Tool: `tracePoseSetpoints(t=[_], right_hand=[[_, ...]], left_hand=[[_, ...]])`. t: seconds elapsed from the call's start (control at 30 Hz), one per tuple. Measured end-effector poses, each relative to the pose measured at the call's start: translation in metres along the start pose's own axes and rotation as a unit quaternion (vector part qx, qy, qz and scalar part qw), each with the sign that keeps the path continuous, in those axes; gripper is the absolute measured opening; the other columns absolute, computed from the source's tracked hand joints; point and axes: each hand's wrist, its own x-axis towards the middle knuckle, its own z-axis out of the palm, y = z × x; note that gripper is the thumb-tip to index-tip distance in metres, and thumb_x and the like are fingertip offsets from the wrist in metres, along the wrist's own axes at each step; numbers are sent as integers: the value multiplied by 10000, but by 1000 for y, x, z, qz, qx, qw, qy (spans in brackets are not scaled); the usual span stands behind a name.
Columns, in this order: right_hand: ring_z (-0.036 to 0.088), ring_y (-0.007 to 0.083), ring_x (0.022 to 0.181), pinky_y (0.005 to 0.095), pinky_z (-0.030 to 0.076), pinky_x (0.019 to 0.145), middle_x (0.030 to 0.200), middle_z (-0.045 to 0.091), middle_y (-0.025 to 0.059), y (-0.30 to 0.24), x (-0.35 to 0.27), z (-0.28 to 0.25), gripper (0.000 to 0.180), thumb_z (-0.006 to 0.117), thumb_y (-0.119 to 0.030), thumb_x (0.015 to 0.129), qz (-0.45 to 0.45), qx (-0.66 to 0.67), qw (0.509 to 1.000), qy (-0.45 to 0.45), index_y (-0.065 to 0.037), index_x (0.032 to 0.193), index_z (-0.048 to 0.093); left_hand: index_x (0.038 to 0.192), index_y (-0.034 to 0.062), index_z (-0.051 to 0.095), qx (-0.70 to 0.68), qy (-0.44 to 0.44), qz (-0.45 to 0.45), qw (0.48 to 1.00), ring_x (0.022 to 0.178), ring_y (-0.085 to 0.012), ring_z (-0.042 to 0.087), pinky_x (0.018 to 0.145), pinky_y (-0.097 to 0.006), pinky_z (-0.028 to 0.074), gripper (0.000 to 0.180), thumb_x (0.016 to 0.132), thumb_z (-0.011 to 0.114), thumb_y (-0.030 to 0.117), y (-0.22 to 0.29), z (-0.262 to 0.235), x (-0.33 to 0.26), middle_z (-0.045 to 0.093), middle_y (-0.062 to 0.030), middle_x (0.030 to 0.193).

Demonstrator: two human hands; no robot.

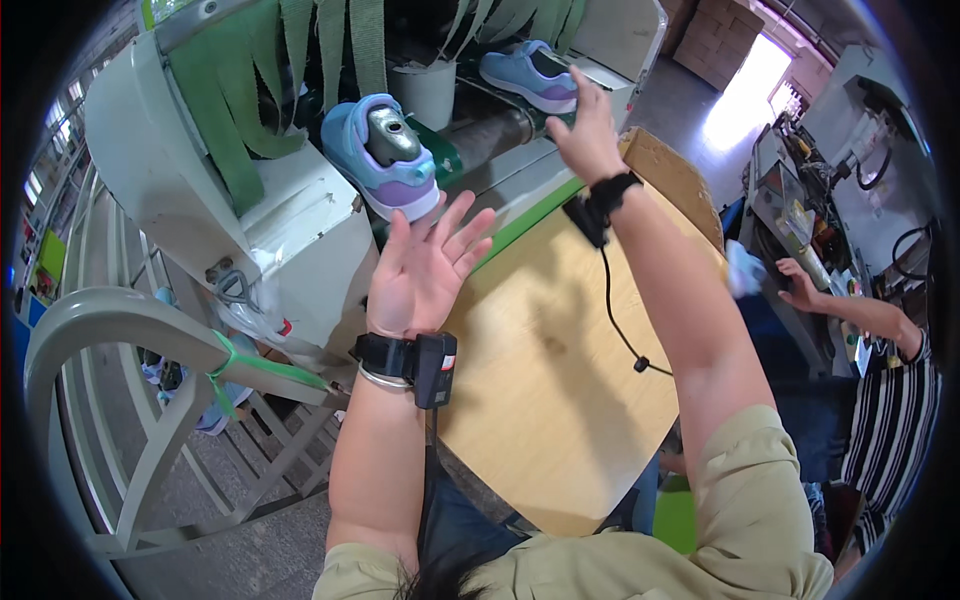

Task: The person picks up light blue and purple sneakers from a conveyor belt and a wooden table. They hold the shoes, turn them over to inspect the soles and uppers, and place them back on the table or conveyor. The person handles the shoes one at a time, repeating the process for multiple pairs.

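A light blue and purple sneaker (347,150) sits heel toward me at the machine's opening, with a metal shoe last (392,137) inside it. Just below its heel, my left hand (418,270) is open, palm up and fingers spread; its fingertips come close to the sole, and whether they touch cannot be told. Farther right, a matching sneaker (525,78) rests in the machine on its side of the opening. Beside that heel my right hand (588,135) is open, thumb and fingers apart, with no grip on the shoe visible.
A white machine housing (150,150) with hanging green straps (215,100) stands ahead. Below my arms lies a wooden board (560,370), bordered by cardboard (675,170). At left is a metal rack (130,310) holding shoes. Another person's hand (797,287) is at the right.
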Motion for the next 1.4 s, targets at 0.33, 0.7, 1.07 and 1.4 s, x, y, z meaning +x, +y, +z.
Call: tracePoseSetpoints(t=[0.33, 0.7, 1.07, 1.4], right_hand=[[284, 429, 1480, 563, 255, 1188, 1560, 364, 201, -14, -175, -35, 607, 704, -270, 842, -14, -110, 936, -335, -143, 1411, 537], [287, 402, 1484, 558, 292, 1180, 1581, 355, 168, 140, -103, -33, 687, 724, -394, 859, 241, -292, 854, -358, -122, 1450, 507], [-55, 426, 1558, 701, 106, 1188, 1714, 61, 66, 268, -51, -17, 691, 565, -535, 954, 278, -416, 794, -346, -333, 1574, 336], [420, 489, 1300, 532, 326, 1148, 1373, 508, 264, 217, -165, -50, 164, 690, -39, 817, 102, -181, 974, -87, -86, 971, 661]], left_hand=[[1367, 49, 543, 257, 177, -228, 922, 1166, -242, 631, 993, -378, 468, 416, 1052, 532, 321, -82, 1, -24, 620, -124, 1356], [1272, 6, 616, 582, 52, -161, 795, 1052, -244, 659, 932, -355, 518, 368, 986, 640, 236, -88, 18, -31, 682, -134, 1194], [1267, 42, 635, 631, 49, -176, 754, 1062, -229, 688, 894, -349, 524, 341, 987, 639, 236, -90, 11, -25, 701, -121, 1198], [1251, 35, 638, 623, 48, -160, 764, 984, -216, 680, 874, -350, 530, 318, 982, 643, 205, -99, 9, -22, 706, -93, 1160]])
